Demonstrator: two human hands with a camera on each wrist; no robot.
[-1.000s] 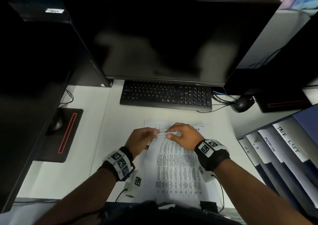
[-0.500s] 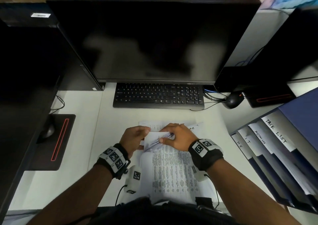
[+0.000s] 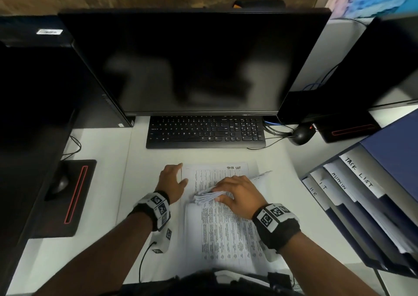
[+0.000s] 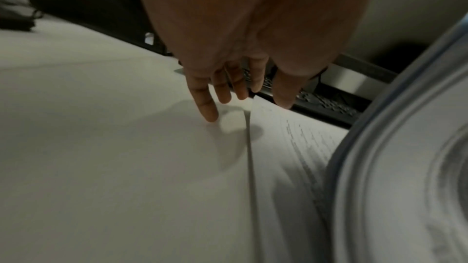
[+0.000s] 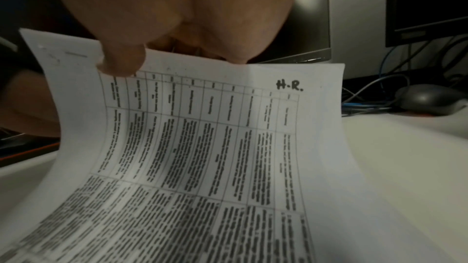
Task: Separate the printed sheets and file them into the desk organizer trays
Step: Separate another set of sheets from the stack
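A stack of printed sheets (image 3: 226, 232) lies on the white desk in front of me. My right hand (image 3: 235, 197) pinches the lifted top edges of several sheets; in the right wrist view my thumb (image 5: 121, 61) presses on the top sheet (image 5: 215, 147), marked "H.R.". Beneath them, a flat sheet (image 3: 214, 173) marked "TASK LIST" shows. My left hand (image 3: 173, 180) rests open at that sheet's left edge, with its fingers (image 4: 222, 91) straight over the desk. The blue desk organizer (image 3: 391, 153) stands at the right, with tabs reading HR, IT, ADMIN and TASK LIST.
A black keyboard (image 3: 205, 133) and a dark monitor (image 3: 192, 65) sit just beyond the papers. A mouse (image 3: 300, 135) with cables lies at the back right. A black mouse pad (image 3: 72, 196) with another mouse (image 3: 60, 183) is at the left.
My left hand has let go of the lifted sheet edges and moved left, and now lies open at the bottom sheet's edge. My right hand still holds the lifted edges, and the "TASK LIST" sheet is uncovered.
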